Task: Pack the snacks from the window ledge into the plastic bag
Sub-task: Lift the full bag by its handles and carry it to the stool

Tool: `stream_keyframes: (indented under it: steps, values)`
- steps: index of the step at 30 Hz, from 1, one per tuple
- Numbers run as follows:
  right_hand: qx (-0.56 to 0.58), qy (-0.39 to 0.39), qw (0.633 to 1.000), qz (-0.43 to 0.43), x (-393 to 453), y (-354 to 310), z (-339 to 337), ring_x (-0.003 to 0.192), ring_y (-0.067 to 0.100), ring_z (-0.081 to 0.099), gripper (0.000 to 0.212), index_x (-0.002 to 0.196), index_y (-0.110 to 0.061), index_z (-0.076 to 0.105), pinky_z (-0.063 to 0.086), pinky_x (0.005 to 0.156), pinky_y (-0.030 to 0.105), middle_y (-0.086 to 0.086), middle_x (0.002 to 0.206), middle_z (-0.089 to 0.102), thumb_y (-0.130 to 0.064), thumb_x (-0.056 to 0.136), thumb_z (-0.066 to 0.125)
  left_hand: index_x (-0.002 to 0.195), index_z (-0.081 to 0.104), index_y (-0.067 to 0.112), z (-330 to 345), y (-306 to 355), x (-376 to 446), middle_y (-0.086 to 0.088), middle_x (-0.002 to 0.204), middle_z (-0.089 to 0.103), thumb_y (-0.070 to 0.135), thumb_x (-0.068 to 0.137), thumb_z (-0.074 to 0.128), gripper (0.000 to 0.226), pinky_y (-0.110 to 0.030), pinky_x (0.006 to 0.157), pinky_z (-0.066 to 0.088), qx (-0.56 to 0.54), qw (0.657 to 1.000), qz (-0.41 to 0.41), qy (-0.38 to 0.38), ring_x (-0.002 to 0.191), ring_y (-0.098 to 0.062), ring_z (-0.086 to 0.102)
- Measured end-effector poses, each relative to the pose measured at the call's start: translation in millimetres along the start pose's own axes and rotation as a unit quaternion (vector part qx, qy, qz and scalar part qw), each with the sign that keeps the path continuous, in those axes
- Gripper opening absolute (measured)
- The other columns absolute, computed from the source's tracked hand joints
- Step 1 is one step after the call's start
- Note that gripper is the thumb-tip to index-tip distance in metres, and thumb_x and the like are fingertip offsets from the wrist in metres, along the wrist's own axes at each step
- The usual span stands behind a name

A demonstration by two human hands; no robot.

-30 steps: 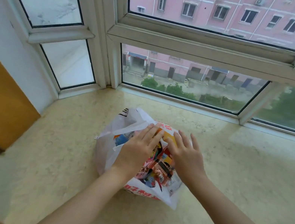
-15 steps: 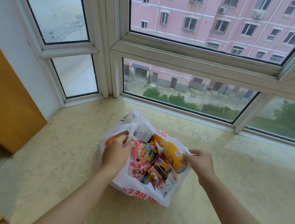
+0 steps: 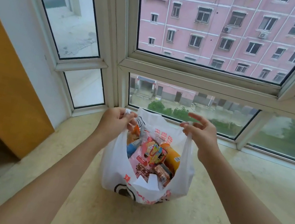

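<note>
Centrally in the head view, low in the frame: white plastic bag [image 3: 141, 187] with red print, standing on the beige window ledge [image 3: 226, 195], mouth pulled open. Left hand [image 3: 115, 124], left of centre, gripping the bag's left handle [image 3: 127, 111], fingers curled round the bunched plastic. Right hand [image 3: 201, 134], right of centre, pinching the right handle [image 3: 189, 139] between thumb and lower fingers, upper fingers spread loose above. Inside the bag, packed close: snacks [image 3: 152, 154], among them a pink packet, a blue packet at the left and an orange tube [image 3: 172, 157] at the right. Across the upper frame, white window frames [image 3: 197, 79] with a pink building [image 3: 226, 27] beyond. At left edge, an orange-brown panel [image 3: 4, 82].
</note>
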State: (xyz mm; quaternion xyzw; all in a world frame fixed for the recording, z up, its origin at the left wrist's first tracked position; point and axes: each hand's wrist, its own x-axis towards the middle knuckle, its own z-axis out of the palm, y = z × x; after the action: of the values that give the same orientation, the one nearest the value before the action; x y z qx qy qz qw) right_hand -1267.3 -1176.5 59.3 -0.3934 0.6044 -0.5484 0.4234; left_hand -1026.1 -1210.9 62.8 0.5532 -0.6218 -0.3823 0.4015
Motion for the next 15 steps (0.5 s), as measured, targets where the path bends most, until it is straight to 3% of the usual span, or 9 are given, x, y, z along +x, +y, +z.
stream_keyframes:
  steps: [2, 7, 10, 13, 15]
  values:
    - [-0.021, -0.032, 0.999, -0.002, -2.7, -2.9, 2.2, 0.077, 0.019, 0.067, 0.042, 0.118, -0.017, 0.059, 0.055, 0.073, 0.026, 0.01, 0.087, 0.072, 0.002, 0.082, 0.068, 0.094, 0.068, 0.011, 8.3, 3.9, -2.6, 0.003, 0.076, 0.07, 0.017, 0.098, 0.052, 0.018, -0.011, 0.059, 0.049, 0.016, 1.0, 0.002, -0.026, 0.06, -0.007, 0.066]
    - [-0.046, -0.06, 0.996, 0.047, -18.3, 29.5, 0.8, 0.083, 0.024, 0.069, 0.046, 0.125, -0.011, 0.056, 0.054, 0.073, 0.028, 0.013, 0.088, 0.073, 0.006, 0.083, 0.062, 0.102, 0.066, 0.003, 39.2, -27.9, -22.5, -0.009, 0.095, 0.073, 0.009, 0.097, 0.052, 0.016, -0.027, 0.075, 0.058, 0.019, 0.992, -0.052, -0.112, 0.077, -0.015, 0.071]
    - [-0.038, -0.089, 0.993, 0.066, -23.9, 42.4, 0.1, 0.084, 0.024, 0.071, 0.04, 0.127, -0.011, 0.055, 0.055, 0.072, 0.027, 0.012, 0.087, 0.074, 0.001, 0.089, 0.056, 0.103, 0.063, -0.003, 57.3, -33.7, -31.9, 0.001, 0.104, 0.067, 0.01, 0.099, 0.048, 0.021, -0.028, 0.082, 0.056, 0.025, 0.987, -0.035, -0.153, 0.086, -0.017, 0.07]
    - [-0.014, -0.15, 0.982, 0.111, -26.4, 45.1, 4.5, 0.087, 0.026, 0.071, 0.036, 0.13, -0.016, 0.048, 0.056, 0.078, 0.033, 0.014, 0.089, 0.074, -0.007, 0.095, 0.046, 0.086, 0.059, 0.009, 64.7, -32.8, -35.9, -0.006, 0.083, 0.057, 0.016, 0.1, 0.045, 0.021, -0.021, 0.071, 0.048, 0.068, 0.98, -0.016, -0.184, 0.076, -0.019, 0.058]
    - [-0.009, -0.169, 0.976, 0.137, -26.2, 45.9, 6.3, 0.09, 0.026, 0.071, 0.036, 0.132, -0.02, 0.043, 0.053, 0.087, 0.039, 0.014, 0.093, 0.074, -0.012, 0.097, 0.042, 0.07, 0.057, 0.013, 65.4, -35.8, -36.1, -0.011, 0.068, 0.052, 0.013, 0.098, 0.049, 0.029, -0.024, 0.063, 0.036, 0.122, 0.974, -0.003, -0.189, 0.069, -0.024, 0.051]
